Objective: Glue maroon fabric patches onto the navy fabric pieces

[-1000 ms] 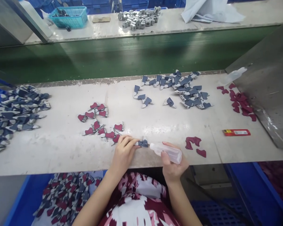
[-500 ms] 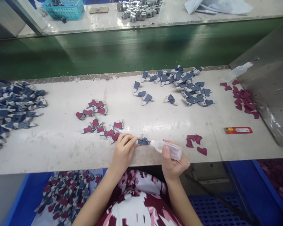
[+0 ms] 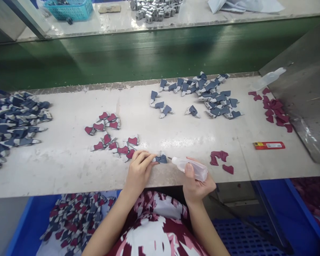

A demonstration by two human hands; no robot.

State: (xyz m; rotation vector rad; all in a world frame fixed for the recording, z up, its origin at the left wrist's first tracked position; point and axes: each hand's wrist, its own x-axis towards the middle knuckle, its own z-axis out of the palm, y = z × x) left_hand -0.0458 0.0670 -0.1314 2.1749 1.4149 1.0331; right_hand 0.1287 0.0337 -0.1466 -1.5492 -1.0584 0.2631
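My left hand [image 3: 141,165] pinches a small blue-and-grey plastic part [image 3: 161,159] against the table near its front edge. In my right hand [image 3: 198,183] is a translucent squeeze bottle [image 3: 190,168], tilted so its thin dark tip points left at the part, a small gap apart from it. Just beyond my left hand lie several grey parts with maroon tops [image 3: 123,150]. Loose maroon pieces [image 3: 219,156] rest to the right of the bottle.
Blue-and-grey parts form a pile [image 3: 18,121] at left and a cluster [image 3: 213,94] at the back. At right are more maroon pieces [image 3: 276,110], a red-and-yellow box cutter-like item [image 3: 269,145] and a second bottle [image 3: 269,79]. A blue bin [image 3: 24,227] stands below left.
The bottle in my right hand has drawn back slightly to the right, its tip moving off the blue part. My left hand keeps its hold on the part.
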